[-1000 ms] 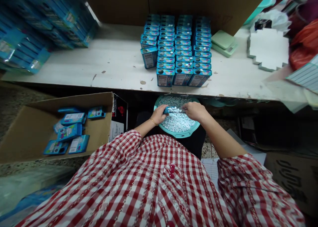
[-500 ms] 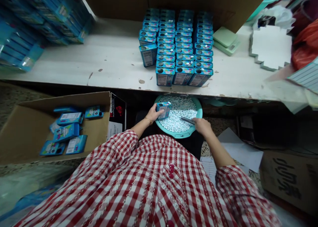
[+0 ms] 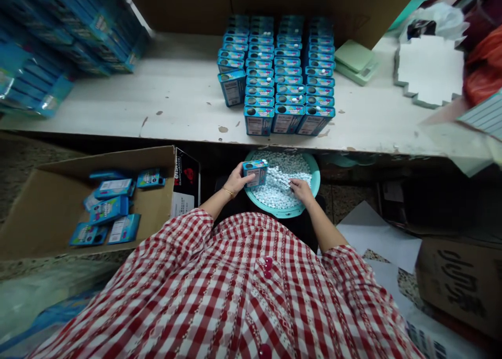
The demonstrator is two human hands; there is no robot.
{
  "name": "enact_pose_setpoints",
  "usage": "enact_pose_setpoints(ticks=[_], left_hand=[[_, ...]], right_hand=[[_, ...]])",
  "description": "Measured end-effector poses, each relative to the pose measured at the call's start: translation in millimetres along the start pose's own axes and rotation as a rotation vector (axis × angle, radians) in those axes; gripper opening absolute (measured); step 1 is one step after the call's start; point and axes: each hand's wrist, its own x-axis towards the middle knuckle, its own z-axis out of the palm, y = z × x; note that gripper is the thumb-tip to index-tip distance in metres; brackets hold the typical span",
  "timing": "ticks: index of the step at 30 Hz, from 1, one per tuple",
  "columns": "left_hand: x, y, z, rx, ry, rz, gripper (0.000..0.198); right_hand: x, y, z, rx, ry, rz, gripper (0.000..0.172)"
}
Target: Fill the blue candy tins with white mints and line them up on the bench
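Note:
My left hand (image 3: 237, 180) is closed round a small blue candy box (image 3: 254, 173), upright over the left side of a turquoise basin (image 3: 315, 176). A few white pieces lie by the box's top. Small white candies (image 3: 270, 197) fill much of the basin. My right hand (image 3: 301, 190) is closed on the handle end of a metal scoop, low over the candies. A heap of candies (image 3: 279, 176) lies from my right fingers toward the box and hides most of the scoop.
Rows of blue boxes (image 3: 288, 94) stand on the white table (image 3: 176, 102), by a green scale (image 3: 355, 60) and white card sheets (image 3: 429, 68). Wrapped packs (image 3: 98, 24) are stacked at far left. A cardboard box (image 3: 152, 202) on my left holds several blue boxes.
The scoop has gone from bare metal in view to being covered with candies. My right hand has moved left, closer to the box; the left hand has shifted slightly left.

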Motion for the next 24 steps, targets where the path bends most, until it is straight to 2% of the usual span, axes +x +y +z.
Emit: enact_pose_setpoints(ticks=[4,7,9,12,16,20,24], left_hand=[[2.0,4.6,-8.9,0.317,0.039,0.095,0.042],[3.9,6.2,0.2,0.497,0.017,0.116,0.040],[4.1,7.9,9.0,0.566,-0.027,0.154,0.039],[3.2,10.6,19.2,0.615,-0.088,0.221,0.040],[2.3,11.7,23.1,0.637,-0.122,0.248,0.040],[2.3,9.0,20.2,0.612,-0.114,0.255,0.041],[-2.1,11.1,11.7,0.539,-0.074,0.274,0.039]], right_hand=[[-9.5,-13.7,-27.6,0.061,-0.028,-0.055,0.026],[-16.7,-34.8,-45.2,0.018,-0.090,-0.141,0.029],[-20.7,-55.1,-52.4,-0.139,-0.143,-0.162,0.030],[-26.8,-92.9,-55.5,-0.501,-0.185,-0.166,0.029],[-38.7,-141.7,-50.5,-0.895,-0.155,-0.097,0.033],[-52.7,-171.2,-48.0,-1.023,-0.167,-0.130,0.035],[-63.5,-170.4,-62.0,-1.021,-0.149,-0.144,0.037]])
